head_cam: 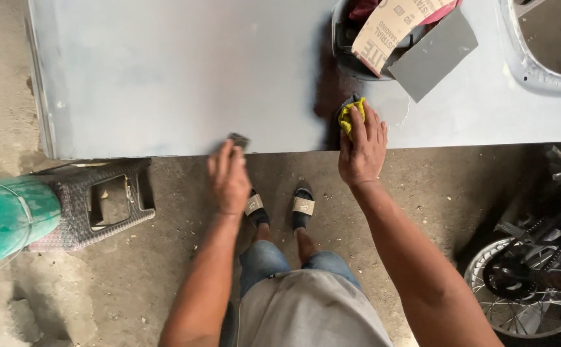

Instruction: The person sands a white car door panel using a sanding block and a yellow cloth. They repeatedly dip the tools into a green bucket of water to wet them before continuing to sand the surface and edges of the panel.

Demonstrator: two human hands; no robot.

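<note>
**Both hands at panel's near edge, sanding block left, yellow cloth right**

Where the grey panel [164, 77] ends at its near edge, both hands sit right on that line, floor directly below. Panel's left end overhangs a dark plastic stool [94, 205]; a wide bare stretch of panel runs left of the hands, open. Right of the hands, a dark tub [344, 45] with a roll of sandpaper [389, 26] and a grey sheet [434, 54] sits just beyond the right hand, close. A panel cut-out [550, 45] lies at far right.

Left hand [229, 177], palm down, fingers together and curled over a small dark sanding block [238, 140], pressing it to the panel edge; forearm comes straight up from below. Right hand [362, 148], palm down, fingers closed around a bunched yellow cloth [351, 115], resting on the panel just inside the edge, beside a dark wet patch. Hands apart, feet in sandals [280, 209] between them.

Panel matt grey-blue, patchy. Floor bare concrete [113, 289], dusty. Green container [7, 218] at far left, spoked wheel [528, 289] lower right.
</note>
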